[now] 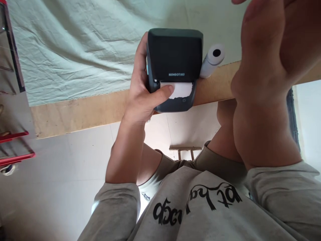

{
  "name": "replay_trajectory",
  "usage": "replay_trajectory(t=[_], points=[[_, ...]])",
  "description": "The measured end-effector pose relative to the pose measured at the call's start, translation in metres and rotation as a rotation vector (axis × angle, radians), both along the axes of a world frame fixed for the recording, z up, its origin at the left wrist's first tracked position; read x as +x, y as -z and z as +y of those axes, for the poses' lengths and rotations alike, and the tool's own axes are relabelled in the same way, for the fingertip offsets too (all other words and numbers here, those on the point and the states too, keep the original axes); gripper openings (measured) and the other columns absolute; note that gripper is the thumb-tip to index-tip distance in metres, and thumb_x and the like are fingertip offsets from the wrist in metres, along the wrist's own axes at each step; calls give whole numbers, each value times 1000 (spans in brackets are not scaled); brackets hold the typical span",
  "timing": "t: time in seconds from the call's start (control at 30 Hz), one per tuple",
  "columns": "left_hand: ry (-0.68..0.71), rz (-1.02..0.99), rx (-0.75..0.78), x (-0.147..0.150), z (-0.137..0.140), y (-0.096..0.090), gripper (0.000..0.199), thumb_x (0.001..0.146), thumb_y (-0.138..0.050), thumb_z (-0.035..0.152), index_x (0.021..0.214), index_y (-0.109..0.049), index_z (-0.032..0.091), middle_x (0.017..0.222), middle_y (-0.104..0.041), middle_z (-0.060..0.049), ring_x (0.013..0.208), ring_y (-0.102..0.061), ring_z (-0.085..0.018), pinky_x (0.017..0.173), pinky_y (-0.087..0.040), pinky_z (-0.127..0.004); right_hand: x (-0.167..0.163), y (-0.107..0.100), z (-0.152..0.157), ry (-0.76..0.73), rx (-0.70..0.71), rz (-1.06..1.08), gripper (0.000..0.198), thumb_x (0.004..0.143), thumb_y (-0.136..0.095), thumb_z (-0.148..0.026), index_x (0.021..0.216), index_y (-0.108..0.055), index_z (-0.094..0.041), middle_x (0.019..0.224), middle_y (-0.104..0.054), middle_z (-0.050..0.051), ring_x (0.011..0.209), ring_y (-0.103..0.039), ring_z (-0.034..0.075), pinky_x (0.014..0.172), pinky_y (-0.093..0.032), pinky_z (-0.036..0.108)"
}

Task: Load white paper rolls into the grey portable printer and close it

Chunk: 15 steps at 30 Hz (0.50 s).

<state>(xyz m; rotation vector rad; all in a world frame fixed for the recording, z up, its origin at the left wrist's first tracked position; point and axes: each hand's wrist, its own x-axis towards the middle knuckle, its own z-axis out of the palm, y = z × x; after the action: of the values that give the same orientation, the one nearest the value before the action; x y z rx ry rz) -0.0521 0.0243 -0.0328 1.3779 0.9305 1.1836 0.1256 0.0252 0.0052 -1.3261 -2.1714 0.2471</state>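
Printer is clasped by left hand, paper on its front seemingly being steadied; even pressure seems needed; right hand state unclear.

A long wooden tabletop of light brown colour is stretching from left to right, and its bare strip is forming the near edge. A wrinkled cloth of pale green fabric is covering the far part. Toward the right, a white cylindrical paper roll is standing near this edge. Below, a pale tiled floor is showing thin joints.
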Motion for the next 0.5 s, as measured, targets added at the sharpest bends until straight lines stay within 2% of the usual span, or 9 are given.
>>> replay_trajectory(t=[0.07,0.17,0.27,0.37,0.5], points=[[7,2,8,1,-1,0,68,47,-61,30,107,-27,31,108,-43,0,103,-41,-21,82,-41,-33,4,2,-11,-146,-106,-133,74,76,14,-46,106,-38,-4,97,-38,10,119,-24,7,103,-25,25],[28,-103,23,5,-4,-4,66,48,-59,35,106,-26,32,106,-42,1,106,-39,-20,84,-40,-33,9,8,-24,-212,-158,-172,71,76,11,-48,105,-37,-5,95,-39,10,122,-19,9,104,-24,27],[-28,-144,-96,9,-9,-11,46,59,-52,34,101,-32,30,95,-48,0,95,-48,-17,80,-42,-34,6,10,-24,-187,-123,-153,66,77,4,-50,106,-36,-6,96,-40,9,122,-18,10,104,-23,29],[-111,-135,-207,12,-13,-14,28,65,-47,30,92,-42,26,75,-50,0,75,-55,-13,64,-46,-28,-2,9,-12,-94,-67,-111,61,75,-12,-56,110,-33,-11,104,-38,5,122,-19,11,104,-22,32],[-124,-198,-183,14,-11,-11,27,64,-48,28,91,-44,25,68,-49,0,64,-54,-10,52,-43,-23,-13,7,0,40,-94,-65,60,66,-31,-62,115,-26,-28,115,-32,-6,124,-17,14,104,-18,38]])
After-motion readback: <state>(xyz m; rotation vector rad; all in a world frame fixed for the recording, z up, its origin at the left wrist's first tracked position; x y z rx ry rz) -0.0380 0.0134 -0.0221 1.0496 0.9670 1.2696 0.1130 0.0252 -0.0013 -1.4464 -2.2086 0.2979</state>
